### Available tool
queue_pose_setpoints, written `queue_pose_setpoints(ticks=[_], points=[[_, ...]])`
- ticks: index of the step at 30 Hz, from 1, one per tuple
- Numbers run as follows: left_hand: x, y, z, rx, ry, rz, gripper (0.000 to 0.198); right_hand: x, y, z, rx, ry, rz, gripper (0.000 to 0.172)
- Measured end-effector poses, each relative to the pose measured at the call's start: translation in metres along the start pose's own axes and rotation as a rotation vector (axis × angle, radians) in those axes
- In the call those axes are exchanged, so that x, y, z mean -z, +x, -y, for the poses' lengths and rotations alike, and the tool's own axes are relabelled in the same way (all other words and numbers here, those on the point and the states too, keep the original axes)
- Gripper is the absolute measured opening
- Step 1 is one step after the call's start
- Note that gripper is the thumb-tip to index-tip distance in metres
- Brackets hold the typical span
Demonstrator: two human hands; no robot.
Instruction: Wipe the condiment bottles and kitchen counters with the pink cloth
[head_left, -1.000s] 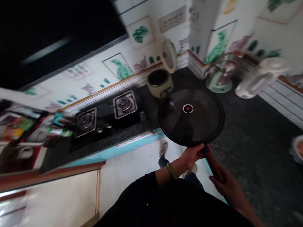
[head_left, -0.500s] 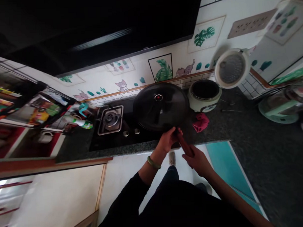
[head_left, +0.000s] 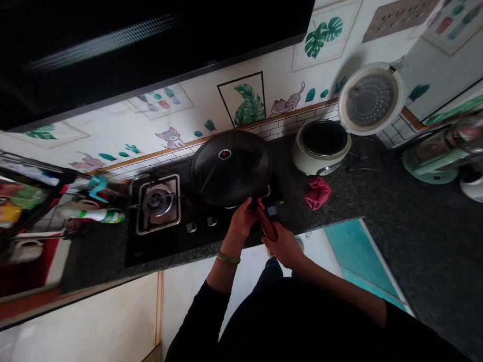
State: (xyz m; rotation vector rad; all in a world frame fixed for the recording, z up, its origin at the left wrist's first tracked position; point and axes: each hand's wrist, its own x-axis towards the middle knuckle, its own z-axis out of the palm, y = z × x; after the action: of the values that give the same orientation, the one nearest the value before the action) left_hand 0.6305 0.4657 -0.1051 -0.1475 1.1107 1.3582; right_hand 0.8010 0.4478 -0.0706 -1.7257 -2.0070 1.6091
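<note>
A large black frying pan with a red dot at its centre sits over the right burner of the gas hob. Its dark red handle points toward me. My left hand is closed around the handle where it meets the pan. My right hand grips the handle's near end. A green bangle circles my left wrist.
The left burner is bare. An open rice cooker with its raised lid stands right of the pan, a red cloth in front of it. Bottles and a rack crowd the left. A dark range hood hangs above.
I carried the pan from the right-hand counter leftward to the hob and brought it down over the right burner. Both hands stayed on the handle.
</note>
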Motion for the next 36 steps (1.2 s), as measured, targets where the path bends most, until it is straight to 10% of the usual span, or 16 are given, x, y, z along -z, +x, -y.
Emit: queue_pose_setpoints(ticks=[14, 17, 22, 26, 31, 36], points=[[0.018, 0.007, -0.006, 0.064, 0.031, 0.039, 0.035, -0.028, 0.004, -0.006, 0.112, 0.132, 0.273, 0.046], [0.017, 0.007, -0.010, 0.052, 0.047, 0.033, 0.038, -0.001, 0.035, -0.037, 0.273, 0.178, 0.273, 0.040], [0.011, 0.005, -0.007, 0.018, 0.089, -0.029, 0.046, 0.100, 0.121, -0.133, 0.273, -0.173, -0.384, 0.048], [0.006, -0.002, 0.000, -0.034, 0.075, -0.032, 0.049, 0.152, 0.175, -0.192, 0.152, -0.536, -0.469, 0.070], [0.029, -0.014, 0.017, -0.070, 0.021, -0.107, 0.058, 0.170, 0.194, -0.201, 0.080, -0.462, -0.428, 0.029], [0.075, -0.012, 0.090, -0.132, -0.016, -0.366, 0.035, 0.127, 0.153, -0.191, 0.469, -0.476, -0.208, 0.036]])
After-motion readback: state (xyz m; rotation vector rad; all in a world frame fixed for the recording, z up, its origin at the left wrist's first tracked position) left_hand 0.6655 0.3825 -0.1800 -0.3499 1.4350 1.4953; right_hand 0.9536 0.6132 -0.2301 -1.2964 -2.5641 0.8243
